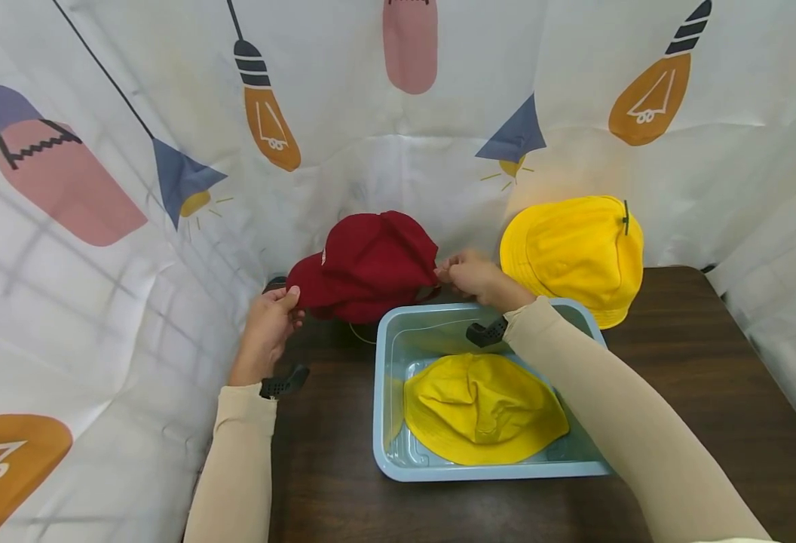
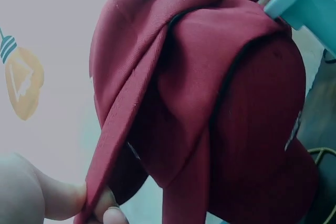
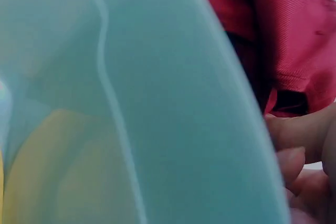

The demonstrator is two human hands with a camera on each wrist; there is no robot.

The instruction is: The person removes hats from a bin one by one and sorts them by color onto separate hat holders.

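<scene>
Left hand, red cap, right hand: fingers grip both ends.
The left fingers pinch the cap's brim; the right fingers pinch its back edge. Nearer the person than these, a blue tub contains a yellow bucket hat; to their right is a second yellow hat.

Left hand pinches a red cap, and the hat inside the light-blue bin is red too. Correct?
Not quite: the hat inside the light-blue bin is yellow, as the head view shows. The left hand does pinch a red cap.
</scene>
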